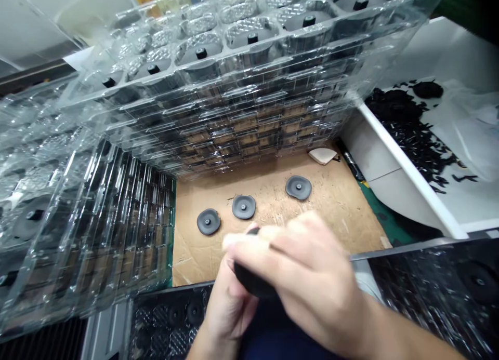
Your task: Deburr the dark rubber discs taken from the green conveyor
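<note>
Close to the front edge of the work surface, both my hands are closed together on a black rubber disc. My left hand grips it from below and the left. Over its top and right side lies my right hand, slightly blurred, with its fingertips at the black stub on the disc. Beyond them, three similar dark discs lie on the cardboard: a left disc, a middle disc and a right disc, each with a small raised centre. My fingers hide much of the held disc.
Tall stacks of clear plastic trays stand at the back, with stemmed black discs in the top one; more trays stand left. At right is a white bin with small black pieces. A marker lies beside the cardboard.
</note>
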Action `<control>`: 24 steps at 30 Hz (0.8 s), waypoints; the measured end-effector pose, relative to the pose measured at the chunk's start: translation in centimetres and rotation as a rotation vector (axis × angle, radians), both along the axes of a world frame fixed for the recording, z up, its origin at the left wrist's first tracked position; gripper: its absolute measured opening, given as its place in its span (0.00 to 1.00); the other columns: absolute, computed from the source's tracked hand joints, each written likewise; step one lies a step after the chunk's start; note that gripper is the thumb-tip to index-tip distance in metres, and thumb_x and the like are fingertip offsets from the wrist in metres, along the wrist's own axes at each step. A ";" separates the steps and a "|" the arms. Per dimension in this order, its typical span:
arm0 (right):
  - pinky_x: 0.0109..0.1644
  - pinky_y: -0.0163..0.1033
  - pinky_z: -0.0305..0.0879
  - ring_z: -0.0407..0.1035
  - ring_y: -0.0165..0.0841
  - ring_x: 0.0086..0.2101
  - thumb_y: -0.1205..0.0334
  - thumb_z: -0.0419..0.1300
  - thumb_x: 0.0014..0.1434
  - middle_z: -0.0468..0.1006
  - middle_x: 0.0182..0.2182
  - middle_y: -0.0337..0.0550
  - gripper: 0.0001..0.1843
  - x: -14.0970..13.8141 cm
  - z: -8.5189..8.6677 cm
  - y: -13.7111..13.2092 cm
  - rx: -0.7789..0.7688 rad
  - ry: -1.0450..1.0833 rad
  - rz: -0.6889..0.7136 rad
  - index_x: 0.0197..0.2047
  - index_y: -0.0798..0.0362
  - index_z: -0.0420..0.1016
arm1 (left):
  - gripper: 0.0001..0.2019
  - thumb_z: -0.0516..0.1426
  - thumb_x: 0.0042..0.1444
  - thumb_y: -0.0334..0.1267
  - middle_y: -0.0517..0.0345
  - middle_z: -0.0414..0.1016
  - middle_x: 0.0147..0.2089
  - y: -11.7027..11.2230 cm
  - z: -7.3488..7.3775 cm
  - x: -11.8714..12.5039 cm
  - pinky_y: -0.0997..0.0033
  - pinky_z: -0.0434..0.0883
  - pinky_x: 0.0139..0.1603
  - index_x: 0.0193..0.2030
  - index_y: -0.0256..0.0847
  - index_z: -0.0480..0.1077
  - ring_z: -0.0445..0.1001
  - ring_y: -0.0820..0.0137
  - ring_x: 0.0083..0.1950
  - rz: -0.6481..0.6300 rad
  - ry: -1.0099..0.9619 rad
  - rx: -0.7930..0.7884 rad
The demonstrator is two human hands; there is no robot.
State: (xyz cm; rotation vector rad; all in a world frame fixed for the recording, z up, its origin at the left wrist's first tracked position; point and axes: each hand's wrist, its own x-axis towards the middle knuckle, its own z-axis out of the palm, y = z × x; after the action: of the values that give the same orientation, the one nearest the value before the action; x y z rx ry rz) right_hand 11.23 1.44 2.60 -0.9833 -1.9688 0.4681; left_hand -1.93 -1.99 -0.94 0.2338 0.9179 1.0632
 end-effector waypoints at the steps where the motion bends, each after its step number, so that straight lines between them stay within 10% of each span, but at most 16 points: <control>1: 0.37 0.39 0.60 0.72 0.30 0.33 0.68 0.47 0.67 0.81 0.34 0.42 0.16 0.0 -0.2 0.3 0.011 0.070 0.048 0.45 0.55 0.76 | 0.26 0.68 0.39 0.45 0.52 0.79 0.46 0.0 -0.2 -0.1 0.66 0.71 0.52 0.48 0.42 0.74 0.73 0.57 0.52 0.009 -0.004 0.004; 8: 0.37 0.36 0.68 0.73 0.32 0.36 0.62 0.54 0.63 0.79 0.40 0.41 0.11 3.2 -5.6 0.9 -0.523 0.031 -0.170 0.45 0.49 0.76 | 0.25 0.67 0.39 0.47 0.56 0.78 0.51 0.6 -1.2 -1.3 0.70 0.74 0.50 0.47 0.45 0.75 0.77 0.62 0.49 0.102 -0.144 -0.045; 16: 0.40 0.41 0.71 0.74 0.36 0.36 0.62 0.51 0.63 0.80 0.35 0.45 0.14 4.1 -12.8 -4.3 -0.567 -0.036 -0.156 0.44 0.51 0.77 | 0.23 0.67 0.41 0.43 0.53 0.78 0.52 1.0 -0.9 -1.2 0.66 0.75 0.50 0.48 0.43 0.75 0.75 0.57 0.53 0.104 -0.213 -0.090; 20: 0.40 0.41 0.71 0.75 0.37 0.36 0.62 0.52 0.62 0.81 0.35 0.44 0.12 4.6 -11.5 -2.2 -0.560 -0.017 -0.160 0.41 0.51 0.78 | 0.24 0.66 0.43 0.42 0.53 0.79 0.50 1.0 -0.5 -0.9 0.65 0.73 0.52 0.50 0.44 0.73 0.73 0.57 0.55 0.065 -0.224 -0.078; 24: 0.40 0.35 0.71 0.74 0.33 0.39 0.62 0.52 0.63 0.79 0.40 0.42 0.12 3.9 -5.5 0.1 -0.515 0.066 -0.165 0.46 0.50 0.74 | 0.28 0.67 0.41 0.44 0.52 0.76 0.53 0.6 -0.5 -0.2 0.64 0.71 0.55 0.51 0.44 0.72 0.71 0.58 0.57 0.048 -0.162 -0.049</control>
State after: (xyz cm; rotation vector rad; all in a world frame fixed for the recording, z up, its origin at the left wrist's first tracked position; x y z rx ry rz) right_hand 15.12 1.58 -2.90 -1.4149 -1.7212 0.9276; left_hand -2.18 -1.40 -1.41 0.0841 0.8057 1.0863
